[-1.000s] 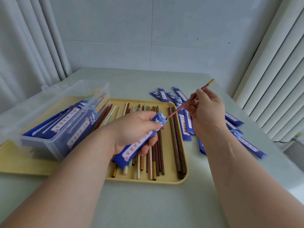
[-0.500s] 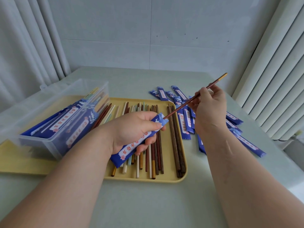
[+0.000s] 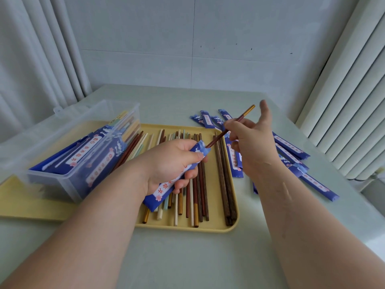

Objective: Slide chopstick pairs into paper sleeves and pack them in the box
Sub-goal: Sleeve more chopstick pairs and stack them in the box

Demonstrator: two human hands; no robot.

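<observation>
My left hand (image 3: 168,161) grips a blue paper sleeve (image 3: 164,189) over the yellow tray (image 3: 234,225), its open end pointing up and right. My right hand (image 3: 253,147) pinches a reddish-brown chopstick with a gold end (image 3: 231,127); its thin tip sits in the sleeve's mouth. Loose chopsticks of several colours (image 3: 200,197) lie on the tray. A clear plastic box (image 3: 68,151) at the left holds filled blue sleeves.
Several empty blue sleeves (image 3: 291,149) are spread on the pale table to the right of the tray. A second yellow tray (image 3: 25,203) lies under the box. Curtains hang on the left, a ribbed radiator on the right, a wall behind.
The chopstick has gone deeper into the sleeve's mouth. My right hand has come closer to my left hand, and one of its fingers now sticks out.
</observation>
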